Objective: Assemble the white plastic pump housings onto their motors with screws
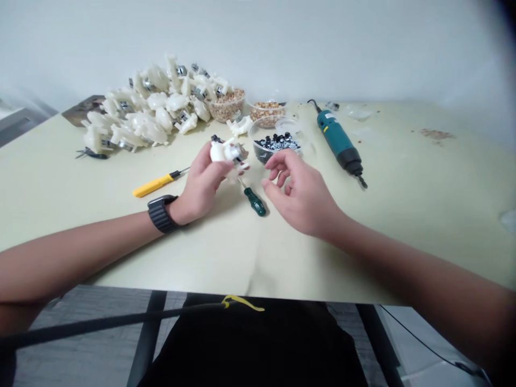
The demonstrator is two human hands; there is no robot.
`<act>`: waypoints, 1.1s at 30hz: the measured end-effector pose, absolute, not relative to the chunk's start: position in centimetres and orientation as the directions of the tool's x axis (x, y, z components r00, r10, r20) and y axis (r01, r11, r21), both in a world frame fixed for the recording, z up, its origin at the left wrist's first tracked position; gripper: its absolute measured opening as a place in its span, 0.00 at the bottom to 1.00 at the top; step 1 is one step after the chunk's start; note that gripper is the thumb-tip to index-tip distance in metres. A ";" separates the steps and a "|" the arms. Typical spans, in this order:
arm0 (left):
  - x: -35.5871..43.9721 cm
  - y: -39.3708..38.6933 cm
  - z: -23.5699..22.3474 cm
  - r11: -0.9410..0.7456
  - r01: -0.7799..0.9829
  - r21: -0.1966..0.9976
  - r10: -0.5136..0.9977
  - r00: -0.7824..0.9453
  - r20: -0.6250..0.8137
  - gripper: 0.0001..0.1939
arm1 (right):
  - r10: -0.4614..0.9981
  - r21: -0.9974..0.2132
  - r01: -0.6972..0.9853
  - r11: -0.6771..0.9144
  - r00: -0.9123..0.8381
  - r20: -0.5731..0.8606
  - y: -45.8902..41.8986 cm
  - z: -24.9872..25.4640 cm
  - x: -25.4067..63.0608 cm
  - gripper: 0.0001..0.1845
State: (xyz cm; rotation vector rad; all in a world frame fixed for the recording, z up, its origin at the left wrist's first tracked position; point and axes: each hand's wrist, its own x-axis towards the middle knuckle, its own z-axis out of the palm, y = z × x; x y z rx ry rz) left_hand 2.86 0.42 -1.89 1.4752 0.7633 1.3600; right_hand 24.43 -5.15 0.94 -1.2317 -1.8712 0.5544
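My left hand [205, 180] wears a dark watch and is closed around a white plastic assembly [221, 152] with a grey metal piece on its right side. My right hand [300, 191] hovers beside a clear bowl [255, 141] of small black and silver parts. Its fingers curl loosely, the thumb stands apart from the index finger, and I see nothing between them. Between both hands a green-handled screwdriver [255, 202] lies on the table, its tip partly hidden near the held assembly. A similar white piece [239, 125] rests just behind my left hand.
A large pile of white plastic assemblies [155, 110] covers the back left, with dark pliers [93, 154] at its edge. A yellow-handled screwdriver [153, 185] lies left. Tubs of brownish small parts [228, 110] stand behind. A green power screwdriver [338, 137] lies on the right.
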 end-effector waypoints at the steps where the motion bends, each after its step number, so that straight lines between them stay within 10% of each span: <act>1: 2.8 0.6 -1.6 -0.273 -0.203 0.940 0.938 0.161 0.307 0.15 | 0.900 -0.665 0.611 0.429 -0.225 0.374 -5.1 0.7 24.1 0.13; 11: 2.1 1.3 0.1 0.039 -0.294 0.955 0.969 0.244 0.035 0.22 | 0.920 -0.214 0.896 0.389 -0.366 0.141 -3.9 0.2 24.9 0.06; 19: 2.0 1.5 -0.5 -0.015 -0.281 0.959 0.926 0.358 0.120 0.21 | 0.885 -0.489 0.745 0.454 -0.312 0.346 -3.2 0.9 27.1 0.12; 33: 2.4 0.6 -0.7 0.032 -0.270 0.962 0.853 0.509 0.115 0.20 | 0.835 -0.519 0.655 0.549 -0.415 0.360 -3.0 0.3 26.7 0.14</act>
